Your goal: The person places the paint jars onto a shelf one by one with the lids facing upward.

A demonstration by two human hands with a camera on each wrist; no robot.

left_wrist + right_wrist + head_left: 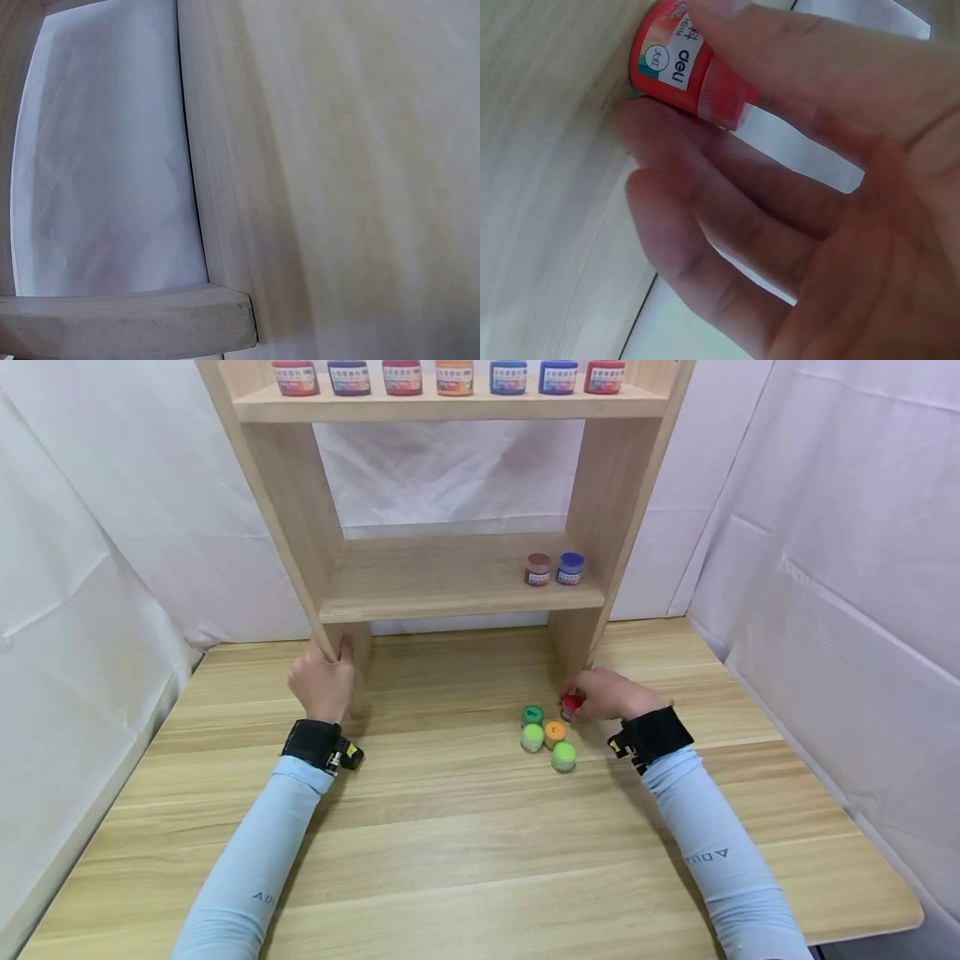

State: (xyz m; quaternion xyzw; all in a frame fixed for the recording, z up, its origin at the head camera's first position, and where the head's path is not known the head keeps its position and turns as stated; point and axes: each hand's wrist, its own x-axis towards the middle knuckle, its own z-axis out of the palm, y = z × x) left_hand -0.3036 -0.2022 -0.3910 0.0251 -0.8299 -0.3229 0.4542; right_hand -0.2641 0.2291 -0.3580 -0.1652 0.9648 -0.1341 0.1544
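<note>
My left hand [322, 681] grips the lower end of the left side panel of a wooden shelf unit [450, 610], thumb on the inner side. Part of that wood [127, 322] fills the bottom of the left wrist view; the hand itself is out of that view. Near the foot of the right panel, my right hand [603, 693] pinches a small red paint jar [671, 64] with a "deli" label between thumb and fingers. Just left of it on the table are a dark green jar [532, 716], an orange jar [555, 733] and two light green jars [563, 757].
A brownish-red jar [537, 570] and a blue jar [570, 568] stand at the right of the middle shelf. Several red, blue and orange jars line the upper shelf [450, 410]. White cloth [847, 568] hangs around the wooden table [450, 843].
</note>
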